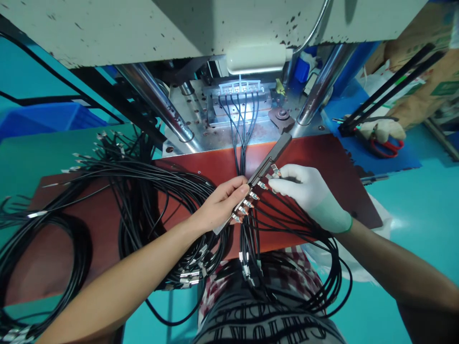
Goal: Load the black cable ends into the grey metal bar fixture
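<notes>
My bare left hand (pixel 227 198) is closed around a dark metal bar (pixel 275 152), tilted up to the right, thumb on top. Several shiny metal cable terminals (pixel 245 203) sit in a row along its lower right edge. My right hand (pixel 310 193), in a white glove, pinches at a terminal (pixel 275 169) near the upper part of the row; the fingertips partly hide it. Black cables (pixel 297 220) run from the row down to the right. Behind the bar, a lit metal mold (pixel 240 102) holds a pale strip (pixel 239 87) with several black cables leading toward me.
Thick bundles of black cables (pixel 132 210) lie to the left on the reddish-brown board (pixel 319 157). Steel columns (pixel 158 105) flank the mold under a heavy white machine head (pixel 125 28). Red-handled scissors (pixel 389 149) rest on a blue surface at right.
</notes>
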The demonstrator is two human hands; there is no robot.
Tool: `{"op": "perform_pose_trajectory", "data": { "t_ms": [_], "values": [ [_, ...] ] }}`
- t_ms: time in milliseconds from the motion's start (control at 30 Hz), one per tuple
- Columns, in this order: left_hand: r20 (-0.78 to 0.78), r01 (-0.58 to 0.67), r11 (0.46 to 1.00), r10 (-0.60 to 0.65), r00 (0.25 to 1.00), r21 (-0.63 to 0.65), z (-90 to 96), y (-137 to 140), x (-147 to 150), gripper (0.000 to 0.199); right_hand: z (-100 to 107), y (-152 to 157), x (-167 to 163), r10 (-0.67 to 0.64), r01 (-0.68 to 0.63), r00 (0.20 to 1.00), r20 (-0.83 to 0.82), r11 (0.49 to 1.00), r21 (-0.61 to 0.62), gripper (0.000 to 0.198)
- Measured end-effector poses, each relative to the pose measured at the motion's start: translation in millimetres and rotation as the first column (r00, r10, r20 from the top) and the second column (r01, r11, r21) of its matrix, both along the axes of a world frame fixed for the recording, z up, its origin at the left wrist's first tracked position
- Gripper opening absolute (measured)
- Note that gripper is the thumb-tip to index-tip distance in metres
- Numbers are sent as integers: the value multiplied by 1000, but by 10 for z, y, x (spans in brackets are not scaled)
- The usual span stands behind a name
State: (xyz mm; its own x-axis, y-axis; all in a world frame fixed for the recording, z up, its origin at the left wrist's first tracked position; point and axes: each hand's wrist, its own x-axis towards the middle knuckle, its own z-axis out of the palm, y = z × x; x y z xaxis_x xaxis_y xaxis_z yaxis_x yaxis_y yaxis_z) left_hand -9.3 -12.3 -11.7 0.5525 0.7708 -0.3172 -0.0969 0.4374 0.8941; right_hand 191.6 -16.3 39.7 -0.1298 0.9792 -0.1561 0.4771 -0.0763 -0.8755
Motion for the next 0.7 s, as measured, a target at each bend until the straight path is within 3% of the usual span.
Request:
{"op": "perform_pose_trajectory", "data": {
  "t_ms": [267,367,500,700],
  "values": [
    [-24,26,998,-25,999,52,14,4,-3,38,19,30,-41,-29,28,1000,-4,999,-23,28],
    [-126,56,980,-32,992,190,18,7,-18,37,34,32,-46,-10,11,1000,23,1000,-20,24],
    [-262,108,909,1,965,402,27,10,-30,34,12,15,-41,28,-28,998,59,1000,-2,21],
    [-180,69,956,-18,984,285,13,31,-17,37,-38,-73,3,-56,54,998,38,997,57,29]
  ]
}}
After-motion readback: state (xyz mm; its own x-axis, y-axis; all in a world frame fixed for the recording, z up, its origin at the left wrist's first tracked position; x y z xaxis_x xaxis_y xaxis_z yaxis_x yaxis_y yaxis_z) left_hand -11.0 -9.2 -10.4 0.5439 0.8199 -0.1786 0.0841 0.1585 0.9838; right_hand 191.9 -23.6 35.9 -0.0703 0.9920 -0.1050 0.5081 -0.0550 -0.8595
